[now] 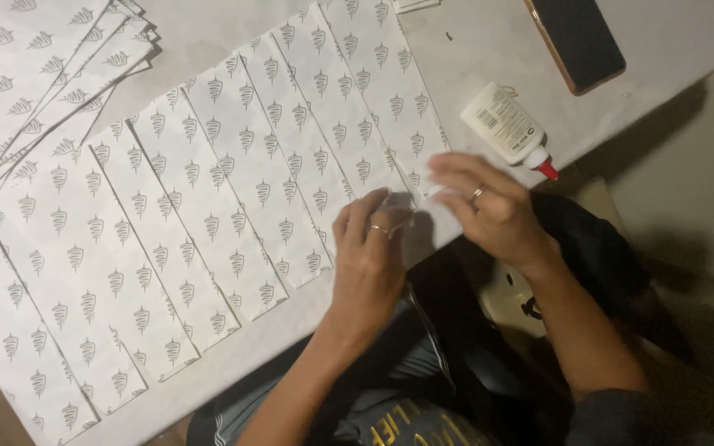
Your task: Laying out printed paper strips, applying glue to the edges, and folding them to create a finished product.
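Printed paper sheet (373,107), rightmost of a row of overlapping patterned sheets (175,239), lies on the white table (473,49) with its near corner at the table edge, between both hands. Left hand (369,256), fingers curled, and right hand (485,206), fingers bent, pinch that corner. Glue bottle (510,128) lies just beyond the right hand; phone (576,37) farther off.

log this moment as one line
left hand | right hand | both pressing end of patterned paper strip | glue bottle lying beside
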